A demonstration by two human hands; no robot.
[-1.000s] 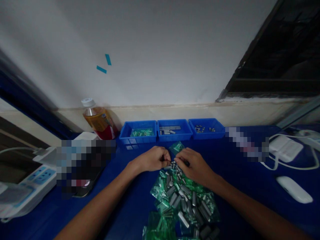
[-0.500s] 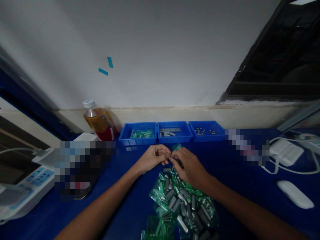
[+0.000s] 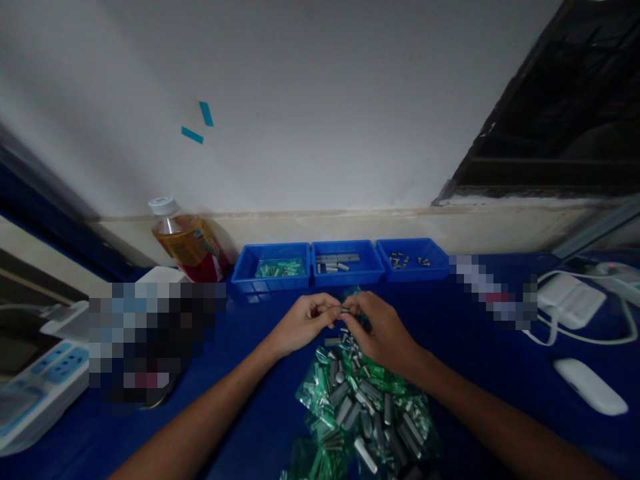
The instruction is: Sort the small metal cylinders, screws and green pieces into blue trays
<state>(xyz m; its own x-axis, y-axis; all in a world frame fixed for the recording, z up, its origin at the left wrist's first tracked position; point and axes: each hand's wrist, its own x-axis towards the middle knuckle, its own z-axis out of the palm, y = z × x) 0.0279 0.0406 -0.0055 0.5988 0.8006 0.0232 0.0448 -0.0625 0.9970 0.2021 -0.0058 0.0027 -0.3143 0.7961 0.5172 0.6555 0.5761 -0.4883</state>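
My left hand (image 3: pixel 304 325) and my right hand (image 3: pixel 381 328) meet fingertip to fingertip above the blue tabletop. Pinched between them is a small silvery metal piece (image 3: pixel 345 309), perhaps a screw, mostly covered by fingers. Below the hands, a heap of grey metal bars and pins (image 3: pixel 367 390) lies on green plastic bags (image 3: pixel 313 387). Small loose metal pieces (image 3: pixel 353 347) lie at the heap's top, just under my right hand. A bit of green plastic shows behind the right fingers.
Along the wall stand three blue bins: one with green-bagged parts (image 3: pixel 271 283), one with grey bars (image 3: pixel 350 277), one with small metal pieces (image 3: pixel 415 272). At left are a drink bottle (image 3: pixel 193 243) and power strip (image 3: pixel 45 393); at right, a white case (image 3: pixel 590 385) and cables (image 3: pixel 633 320).
The view has shifted slightly, moving the left-side objects leftward. My fingertips have come together around the small metal piece, which now shows more plainly. The heap looks unchanged.
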